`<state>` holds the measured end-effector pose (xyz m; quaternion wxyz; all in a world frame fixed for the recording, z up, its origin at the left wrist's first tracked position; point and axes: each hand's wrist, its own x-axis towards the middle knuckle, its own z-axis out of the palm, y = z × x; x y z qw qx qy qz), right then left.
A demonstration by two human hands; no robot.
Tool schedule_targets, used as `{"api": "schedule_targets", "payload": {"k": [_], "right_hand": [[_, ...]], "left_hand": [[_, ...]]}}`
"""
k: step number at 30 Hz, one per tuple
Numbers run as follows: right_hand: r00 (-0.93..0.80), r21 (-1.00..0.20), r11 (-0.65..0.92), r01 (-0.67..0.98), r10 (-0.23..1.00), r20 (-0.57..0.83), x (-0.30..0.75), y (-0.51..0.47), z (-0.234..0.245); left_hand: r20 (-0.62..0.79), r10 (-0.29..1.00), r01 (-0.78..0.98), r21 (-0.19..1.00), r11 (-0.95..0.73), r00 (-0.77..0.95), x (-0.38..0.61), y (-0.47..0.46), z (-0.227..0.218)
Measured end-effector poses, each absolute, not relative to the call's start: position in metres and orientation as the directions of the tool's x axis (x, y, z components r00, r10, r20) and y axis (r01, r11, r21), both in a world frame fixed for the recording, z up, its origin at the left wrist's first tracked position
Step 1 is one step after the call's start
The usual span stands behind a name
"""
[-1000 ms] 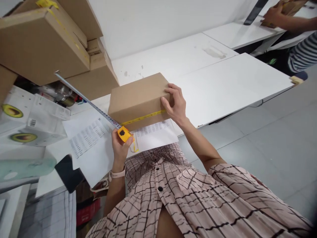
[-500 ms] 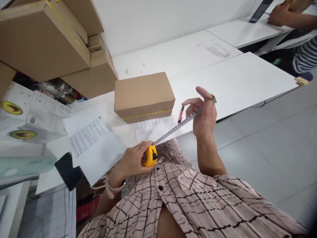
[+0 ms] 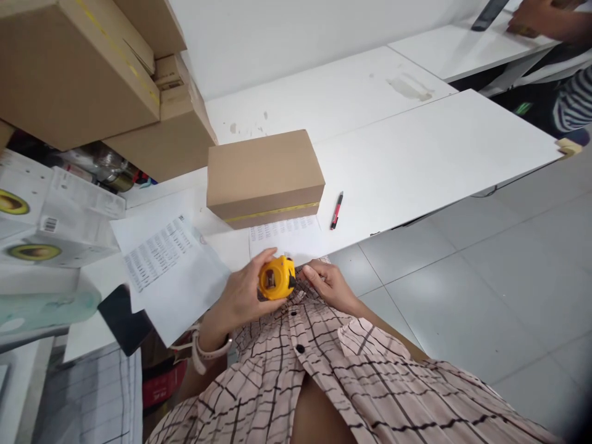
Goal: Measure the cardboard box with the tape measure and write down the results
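Note:
My left hand [image 3: 245, 290] is closed around a yellow tape measure [image 3: 276, 279], its thumb over the top and fingers under the case. No drawn-out blade shows now. Beside the case, close to its right side, my right hand [image 3: 332, 287] is curled with the thumb forward; the inner side of its fingers is hidden, so what it holds, if anything, does not show. Past both hands a closed cardboard box [image 3: 266, 176] with a yellow tape strip lies on the white table [image 3: 402, 160]. A printed sheet [image 3: 289, 237] is partly under the box.
A red and black pen [image 3: 337, 211] lies right of the box. On the left are more printed papers [image 3: 171, 271], a dark flat object [image 3: 124, 317], white avocado-print boxes [image 3: 60, 216] and stacked cartons [image 3: 87, 74]. Another person's arm [image 3: 550, 21] shows at the upper right.
The tape blade stretched between my hands has gone back into the case. My right hand has come down and left to beside the tape measure, with its fingers curled.

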<state>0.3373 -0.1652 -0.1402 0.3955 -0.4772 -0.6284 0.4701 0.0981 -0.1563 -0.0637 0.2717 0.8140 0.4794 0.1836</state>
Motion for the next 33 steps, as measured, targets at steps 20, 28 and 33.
{"api": "schedule_targets", "payload": {"k": [20,28,33], "right_hand": [[0.386,-0.48,-0.339,0.809,0.923,-0.001,0.407,-0.016,-0.172],[0.304,-0.538,-0.264,0.8,0.952,-0.014,0.419,0.0,-0.175],[0.207,-0.913,-0.127,0.388,0.977,-0.048,0.448,-0.014,-0.171]], "left_hand": [[0.397,0.86,0.751,0.447,-0.486,0.32,0.058,0.071,-0.048],[0.363,0.928,0.798,0.533,-0.281,0.085,0.091,0.04,-0.053],[0.313,0.949,0.817,0.535,-0.215,0.045,0.099,0.033,-0.047]]}}
